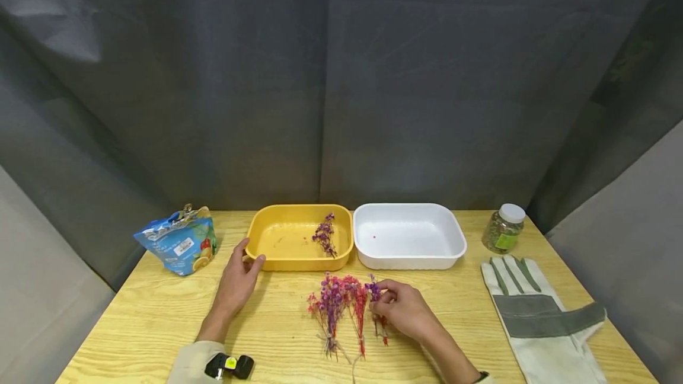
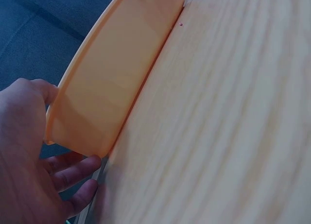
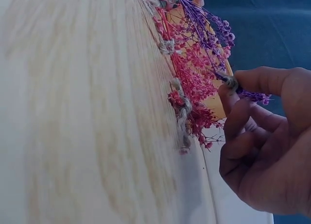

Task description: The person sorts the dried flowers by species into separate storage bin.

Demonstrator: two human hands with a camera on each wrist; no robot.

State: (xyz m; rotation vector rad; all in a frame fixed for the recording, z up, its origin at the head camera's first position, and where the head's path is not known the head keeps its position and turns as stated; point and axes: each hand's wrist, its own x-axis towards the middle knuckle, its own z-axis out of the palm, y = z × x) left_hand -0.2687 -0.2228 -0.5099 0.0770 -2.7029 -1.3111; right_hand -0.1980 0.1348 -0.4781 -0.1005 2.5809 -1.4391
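Observation:
With thumb and fingertips my right hand [image 1: 404, 308] pinches a small purple dried flower bunch [image 1: 373, 290]; its tied stem end [image 3: 228, 80] shows between the fingertips in the right wrist view. Beside it on the table lie pink and purple dried flower bunches [image 1: 332, 304], their stems bound with pale string [image 3: 166, 46]. My left hand [image 1: 237, 282] holds the left front corner of the yellow basin [image 1: 299, 265], thumb and fingers around the corner. Inside that basin a purple dried flower sprig [image 1: 325, 236] lies at the right side.
A white basin [image 1: 409, 262] stands right beside the yellow one, with a tiny red speck inside. Far left is a blue snack pouch [image 1: 181, 245]. A lidded jar [image 1: 503, 230] and a white and grey work glove [image 1: 539, 319] are at the right. Dark curtains hang behind.

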